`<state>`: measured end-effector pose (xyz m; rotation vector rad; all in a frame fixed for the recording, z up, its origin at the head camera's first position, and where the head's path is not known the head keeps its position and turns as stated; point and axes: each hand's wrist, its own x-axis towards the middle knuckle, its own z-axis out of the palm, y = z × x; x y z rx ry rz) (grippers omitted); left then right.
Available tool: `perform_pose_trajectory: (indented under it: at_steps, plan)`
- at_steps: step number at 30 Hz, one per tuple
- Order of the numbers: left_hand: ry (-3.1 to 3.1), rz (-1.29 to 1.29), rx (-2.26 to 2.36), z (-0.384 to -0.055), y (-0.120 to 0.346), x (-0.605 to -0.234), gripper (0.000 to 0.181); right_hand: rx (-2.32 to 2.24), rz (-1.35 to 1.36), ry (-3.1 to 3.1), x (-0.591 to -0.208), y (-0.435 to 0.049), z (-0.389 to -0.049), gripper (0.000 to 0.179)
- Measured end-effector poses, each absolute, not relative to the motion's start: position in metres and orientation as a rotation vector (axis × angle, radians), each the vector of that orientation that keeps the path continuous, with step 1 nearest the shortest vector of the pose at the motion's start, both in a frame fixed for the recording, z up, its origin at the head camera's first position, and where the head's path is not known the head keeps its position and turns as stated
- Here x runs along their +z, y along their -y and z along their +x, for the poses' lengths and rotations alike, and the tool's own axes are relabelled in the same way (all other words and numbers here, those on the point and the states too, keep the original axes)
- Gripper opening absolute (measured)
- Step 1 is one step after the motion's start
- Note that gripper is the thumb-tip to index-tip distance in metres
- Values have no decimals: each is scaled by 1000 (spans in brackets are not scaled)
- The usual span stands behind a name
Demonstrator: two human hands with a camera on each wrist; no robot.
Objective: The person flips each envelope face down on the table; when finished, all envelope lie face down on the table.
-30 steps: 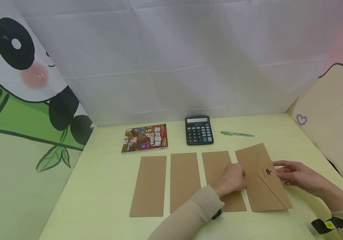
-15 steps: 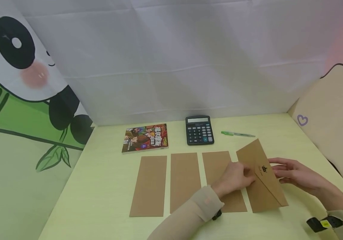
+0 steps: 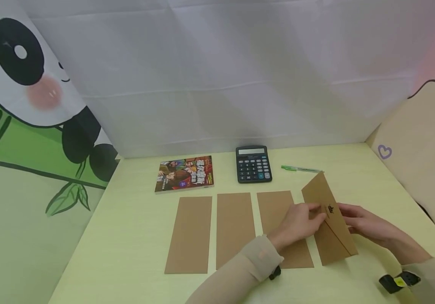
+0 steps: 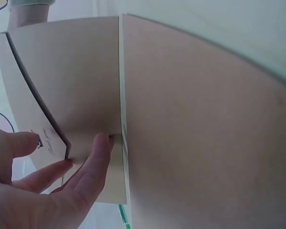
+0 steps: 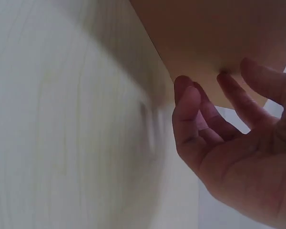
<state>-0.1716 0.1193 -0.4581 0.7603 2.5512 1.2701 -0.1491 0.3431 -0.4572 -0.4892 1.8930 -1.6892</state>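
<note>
A brown envelope (image 3: 325, 236) stands tilted on its left long side at the right of the row, its right side raised. Its pointed flap (image 4: 26, 102), printed with a dark crown, faces left. My left hand (image 3: 297, 223) reaches across from the left; its fingertips touch this face, with the thumb at the crown and a finger at the flap's tip. Behind the envelope, my right hand (image 3: 371, 223) props the raised side, and its fingertips (image 5: 226, 78) rest against the plain back. In the head view the envelope partly hides those fingers.
Three more brown envelopes (image 3: 188, 235) lie flat side by side to the left, the nearest partly under my left arm. Behind the row are a comic-style book (image 3: 185, 173), a black calculator (image 3: 253, 164) and a green pen (image 3: 297, 168). A white cloth wall (image 3: 221, 84) backs the table.
The envelope's right side has risen and swung leftward, pushed by my right hand. My left fingers have shifted rightward onto the flap area. The envelope's top corner now overlaps the pen's tip.
</note>
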Motion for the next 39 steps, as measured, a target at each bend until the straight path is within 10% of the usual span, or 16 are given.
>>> perform_pose_trajectory:
  at_steps: [39]
  plan:
    - [-2212, 485, 1853, -167, -118, -447, 28, -1529, -209, -2188, -450, -320, -147, 63]
